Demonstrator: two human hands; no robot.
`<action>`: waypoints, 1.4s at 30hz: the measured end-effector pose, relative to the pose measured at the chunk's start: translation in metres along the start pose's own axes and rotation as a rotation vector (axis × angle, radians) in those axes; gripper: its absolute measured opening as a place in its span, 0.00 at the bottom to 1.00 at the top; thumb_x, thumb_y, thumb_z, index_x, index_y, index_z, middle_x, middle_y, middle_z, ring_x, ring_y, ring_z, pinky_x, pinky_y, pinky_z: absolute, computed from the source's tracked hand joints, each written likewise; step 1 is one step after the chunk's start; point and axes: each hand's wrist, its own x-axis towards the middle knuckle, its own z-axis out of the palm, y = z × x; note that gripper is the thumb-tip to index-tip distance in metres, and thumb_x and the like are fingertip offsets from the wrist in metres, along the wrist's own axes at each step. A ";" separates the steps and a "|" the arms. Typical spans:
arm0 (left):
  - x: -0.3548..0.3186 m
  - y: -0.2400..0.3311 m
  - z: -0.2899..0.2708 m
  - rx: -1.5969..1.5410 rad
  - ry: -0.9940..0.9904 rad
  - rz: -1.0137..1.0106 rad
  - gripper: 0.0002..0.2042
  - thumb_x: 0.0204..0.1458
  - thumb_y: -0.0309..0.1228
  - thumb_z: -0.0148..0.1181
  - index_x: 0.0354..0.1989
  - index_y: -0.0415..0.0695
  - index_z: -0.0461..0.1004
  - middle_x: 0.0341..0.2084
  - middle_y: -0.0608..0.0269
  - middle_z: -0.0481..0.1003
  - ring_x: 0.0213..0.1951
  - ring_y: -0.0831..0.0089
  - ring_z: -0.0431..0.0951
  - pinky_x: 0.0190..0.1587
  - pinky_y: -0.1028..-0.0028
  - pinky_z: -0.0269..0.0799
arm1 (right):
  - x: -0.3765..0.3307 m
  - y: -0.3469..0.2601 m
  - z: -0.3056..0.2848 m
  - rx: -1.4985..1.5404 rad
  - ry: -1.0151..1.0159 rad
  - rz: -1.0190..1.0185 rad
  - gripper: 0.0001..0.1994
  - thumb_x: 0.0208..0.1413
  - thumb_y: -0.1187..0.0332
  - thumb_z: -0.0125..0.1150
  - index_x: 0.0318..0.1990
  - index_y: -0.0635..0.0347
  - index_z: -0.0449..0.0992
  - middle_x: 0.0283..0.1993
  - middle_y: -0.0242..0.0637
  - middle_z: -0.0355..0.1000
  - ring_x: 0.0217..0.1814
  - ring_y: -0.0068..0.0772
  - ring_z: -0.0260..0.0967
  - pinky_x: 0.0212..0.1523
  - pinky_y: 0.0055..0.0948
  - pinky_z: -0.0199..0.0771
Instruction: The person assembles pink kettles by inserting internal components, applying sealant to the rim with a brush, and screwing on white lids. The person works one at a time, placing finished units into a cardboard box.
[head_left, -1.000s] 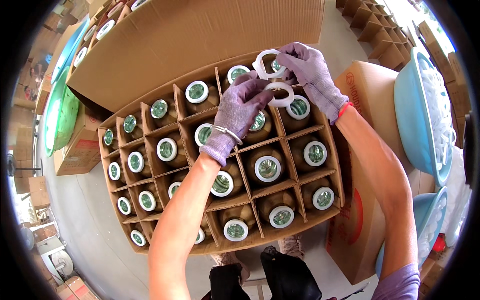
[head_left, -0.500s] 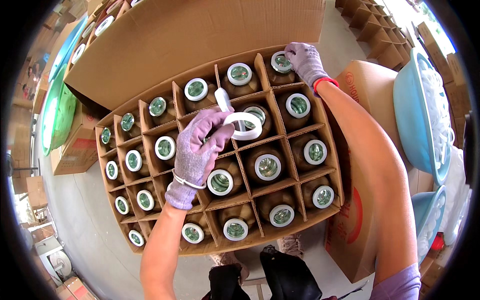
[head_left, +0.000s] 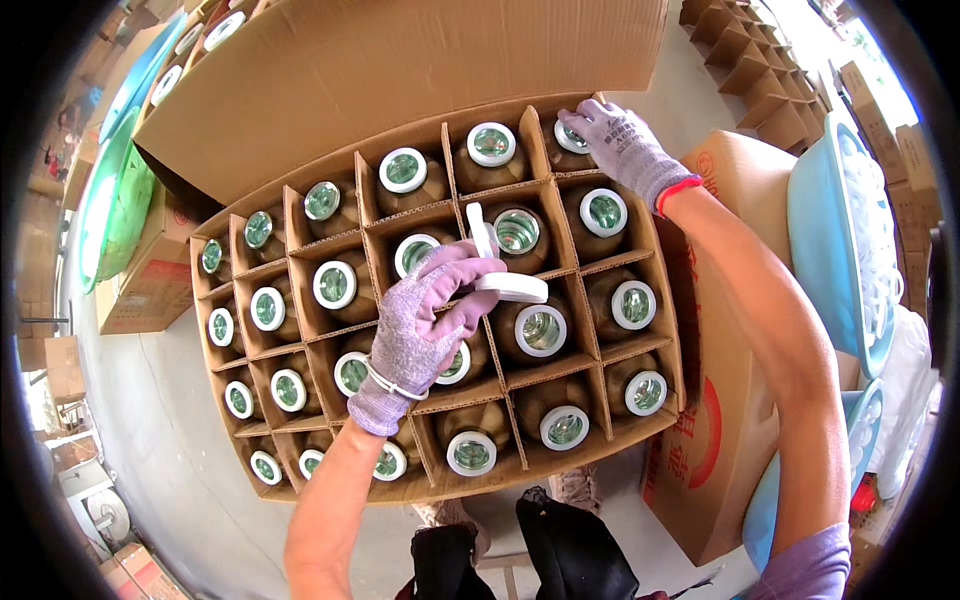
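Observation:
In a cardboard divider box (head_left: 590,345) stand rows of glass jars, one to a compartment. Many have a white ring round the mouth. A jar (head_left: 517,231) near my left hand shows bare glass at its mouth, as do several along the far left. My left hand (head_left: 430,315), in a grey-purple glove, pinches two white plastic rings (head_left: 512,288) above the box's middle. At the far right corner, the gloved fingers of my right hand (head_left: 625,145) are bent over a jar's white ring (head_left: 572,137), hiding part of its rim.
The box's raised flap (head_left: 400,80) stands along the far side. On the right are a closed carton (head_left: 715,350) and a blue basin (head_left: 825,230) full of white rings, with another basin (head_left: 765,515) nearer. A green basin (head_left: 115,210) sits at left; loose dividers (head_left: 750,65) lie far right.
My left hand has moved right and nearer to me, tilting the rings so one shows edge-on. My right hand has shifted slightly right and down, its fingers now over the corner jar's mouth.

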 end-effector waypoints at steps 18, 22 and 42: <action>-0.003 -0.022 -0.124 -0.273 0.696 -0.281 0.12 0.57 0.36 0.61 0.41 0.39 0.78 0.32 0.65 0.80 0.24 0.81 0.75 0.31 0.80 0.75 | -0.037 -0.118 -0.041 0.966 0.278 0.266 0.09 0.57 0.70 0.60 0.42 0.65 0.74 0.36 0.41 0.73 0.33 0.33 0.75 0.32 0.29 0.75; -0.011 -0.010 -0.086 -0.240 0.546 -0.366 0.15 0.57 0.39 0.60 0.42 0.38 0.78 0.31 0.65 0.79 0.21 0.83 0.73 0.25 0.82 0.68 | -0.046 -0.132 -0.019 0.493 0.148 -0.071 0.06 0.51 0.72 0.63 0.35 0.62 0.74 0.44 0.42 0.68 0.46 0.44 0.69 0.48 0.39 0.72; -0.112 -0.002 -0.072 -0.839 0.797 -0.273 0.14 0.62 0.36 0.53 0.44 0.36 0.74 0.30 0.60 0.77 0.27 0.76 0.76 0.32 0.74 0.74 | 0.136 -0.273 -0.001 0.227 -0.051 -0.282 0.07 0.54 0.72 0.55 0.39 0.59 0.77 0.50 0.46 0.67 0.54 0.47 0.70 0.59 0.44 0.69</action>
